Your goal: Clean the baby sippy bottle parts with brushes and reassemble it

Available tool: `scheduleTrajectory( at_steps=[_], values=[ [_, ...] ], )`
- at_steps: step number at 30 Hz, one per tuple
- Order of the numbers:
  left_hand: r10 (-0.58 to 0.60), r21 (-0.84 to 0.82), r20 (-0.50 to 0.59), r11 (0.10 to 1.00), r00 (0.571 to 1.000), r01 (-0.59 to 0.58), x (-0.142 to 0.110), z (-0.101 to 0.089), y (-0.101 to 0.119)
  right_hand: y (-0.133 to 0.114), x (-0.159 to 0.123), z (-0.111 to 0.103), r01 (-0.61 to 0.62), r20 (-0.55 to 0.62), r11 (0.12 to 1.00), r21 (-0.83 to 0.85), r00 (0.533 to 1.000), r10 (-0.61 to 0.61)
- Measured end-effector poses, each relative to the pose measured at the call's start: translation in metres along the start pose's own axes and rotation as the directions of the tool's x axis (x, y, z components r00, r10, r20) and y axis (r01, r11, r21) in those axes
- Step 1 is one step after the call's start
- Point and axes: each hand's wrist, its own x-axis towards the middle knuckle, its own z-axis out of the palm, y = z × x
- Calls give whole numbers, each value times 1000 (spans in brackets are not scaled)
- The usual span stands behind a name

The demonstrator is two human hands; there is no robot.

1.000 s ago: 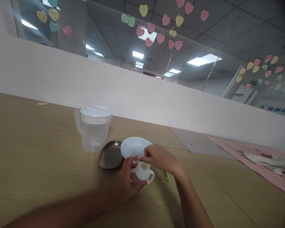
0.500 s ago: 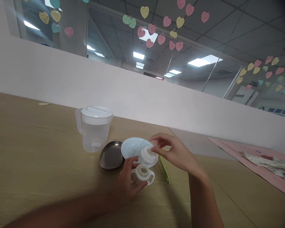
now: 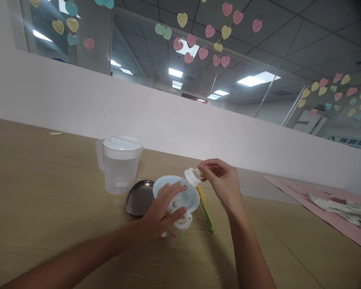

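Observation:
Between the thumb and fingers of my right hand [image 3: 221, 178] is a baby bottle nipple with its white collar [image 3: 193, 176], tilted over the far right rim of a pale blue bowl [image 3: 191, 202]. My left hand [image 3: 164, 208] is open, fingers stretched out, in front of the bowl. Under and behind it stands a baby bottle [image 3: 184, 221] with white side handles. The hand hides much of the bottle, so contact with it is hard to make out.
A lidded clear plastic pitcher [image 3: 122, 164] stands at the back left, beside a dark metal tray [image 3: 140, 198]. A green-handled brush [image 3: 207, 214] lies right of the bowl. Farther right is a pink mat [image 3: 313, 208] with cloth on it. A white wall [image 3: 168, 120] rises behind the table.
My right hand has lifted the nipple and collar up and to the right, away from the bottle. My left hand has loosened from around the bottle, its fingers now spread above it.

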Motion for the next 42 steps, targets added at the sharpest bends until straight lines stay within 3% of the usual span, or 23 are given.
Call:
scheduleTrajectory(
  at_steps=[5, 8, 16, 25, 28, 31, 36, 42],
  values=[
    [-194, -37, -35, 981, 980, 192, 7, -1, -19, 23, 13, -10, -43, -128, 987, -157, 992, 23],
    [-233, 3, 5, 972, 972, 233, 9, 1, -36, 35, 20, -19, -68, -193, 972, -226, 981, 23],
    [-237, 114, 164, 969, 957, 221, 10, 8, -63, 39, 20, -9, -65, -65, 961, -269, 997, 49],
    [-97, 268, 196, 962, 976, 42, 3, 14, -85, 43, 19, -4, -63, -21, 947, -314, 998, 59],
    [-106, 305, 146, 951, 984, 57, 8, 9, -78, 41, 18, -3, -60, -4, 946, -319, 998, 62],
    [-137, 245, 82, 963, 987, 113, 18, -3, -54, 38, 16, 2, -40, 33, 944, -327, 998, 54],
    [-177, 101, 42, 980, 983, 172, 30, -22, -13, 32, 8, 16, 85, 213, 974, -212, 976, -39],
    [-195, -59, 54, 979, 979, 198, 34, -28, 0, 23, -2, 32, 173, 269, 975, -140, 954, -131]
  ],
)
